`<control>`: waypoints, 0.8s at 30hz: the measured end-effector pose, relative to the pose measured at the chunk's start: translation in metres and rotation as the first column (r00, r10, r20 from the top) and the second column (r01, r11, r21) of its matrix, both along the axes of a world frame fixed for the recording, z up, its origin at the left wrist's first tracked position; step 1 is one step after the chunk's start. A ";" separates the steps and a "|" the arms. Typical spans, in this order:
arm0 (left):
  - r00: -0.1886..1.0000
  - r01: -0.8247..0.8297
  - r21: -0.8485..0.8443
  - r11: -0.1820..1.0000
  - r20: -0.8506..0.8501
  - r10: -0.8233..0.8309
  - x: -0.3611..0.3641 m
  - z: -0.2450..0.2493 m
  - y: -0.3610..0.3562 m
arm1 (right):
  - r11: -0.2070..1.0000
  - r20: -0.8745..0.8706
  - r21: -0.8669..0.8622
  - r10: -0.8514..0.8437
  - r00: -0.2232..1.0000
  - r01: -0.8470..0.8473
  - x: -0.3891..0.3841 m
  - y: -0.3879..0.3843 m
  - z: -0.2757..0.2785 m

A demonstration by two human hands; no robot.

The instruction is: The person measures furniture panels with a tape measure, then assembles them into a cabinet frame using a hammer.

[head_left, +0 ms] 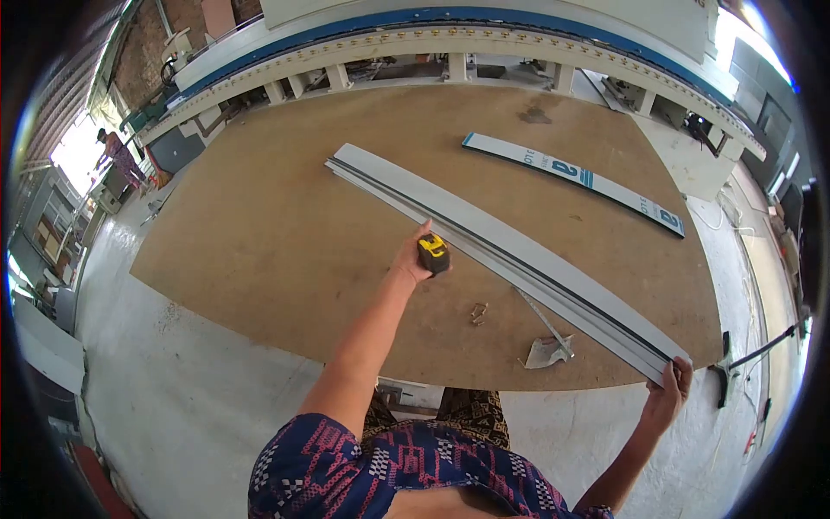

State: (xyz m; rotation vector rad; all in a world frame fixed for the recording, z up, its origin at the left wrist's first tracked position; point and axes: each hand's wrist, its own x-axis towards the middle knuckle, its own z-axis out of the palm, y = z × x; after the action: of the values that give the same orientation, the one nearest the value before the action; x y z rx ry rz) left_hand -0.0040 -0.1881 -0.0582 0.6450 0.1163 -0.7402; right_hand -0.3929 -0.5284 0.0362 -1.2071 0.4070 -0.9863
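A long pale grey metal profile with a dark groove along it lies diagonally over the brown board. My left hand is closed around a yellow and black tape measure, close against the near side of the profile's middle. Whether any blade is pulled out of the tape measure I cannot make out. At the near right end, my right hand grips the profile, its fingers wrapped over the end. Beneath the profile's near side, a thin ruler-like strip reaches a small grey flat piece.
Small brass-coloured metal pieces lie nearer me. Farther back rests a white strip with teal printed film. A large machine with a blue rail spans the board's far side. Another person stands far left. A black stand is at right.
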 end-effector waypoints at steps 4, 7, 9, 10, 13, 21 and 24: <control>0.996 0.079 -0.256 0.964 0.061 -0.065 -0.021 0.013 -0.008 | 0.996 0.011 -0.083 -0.029 1.000 0.029 -0.023 0.005 0.019; 0.988 0.140 -0.387 0.912 0.113 -0.104 -0.035 0.027 -0.015 | 0.989 0.029 -0.142 -0.028 0.999 0.031 -0.046 -0.004 0.023; 0.982 0.170 -0.394 0.903 0.139 -0.124 -0.040 0.029 -0.019 | 0.992 0.066 -0.117 -0.032 0.997 0.039 -0.058 -0.016 0.014; 0.979 0.184 -0.399 0.898 0.152 -0.133 -0.043 0.029 -0.022 | 0.994 0.084 -0.105 -0.033 0.996 0.042 -0.064 -0.024 0.009; 0.982 0.175 -0.375 0.911 0.129 -0.135 -0.053 0.025 -0.029 | 0.998 0.076 -0.016 -0.056 0.996 0.057 -0.072 -0.052 -0.026; 0.955 0.252 -0.262 0.932 0.221 -0.196 -0.075 0.023 -0.022 | 0.922 -0.234 0.205 -0.280 0.931 0.328 -0.068 -0.047 -0.100; 0.965 0.194 -0.201 0.960 0.217 -0.150 -0.080 0.023 -0.012 | 0.935 -0.367 0.155 -0.246 0.897 0.320 -0.062 -0.040 -0.102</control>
State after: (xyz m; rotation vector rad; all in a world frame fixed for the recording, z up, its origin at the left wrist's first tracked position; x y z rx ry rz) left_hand -0.0836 -0.2002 -0.0354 0.5171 -0.2081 -0.8386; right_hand -0.4551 -0.5679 -0.0658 -1.1433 0.9670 -0.9512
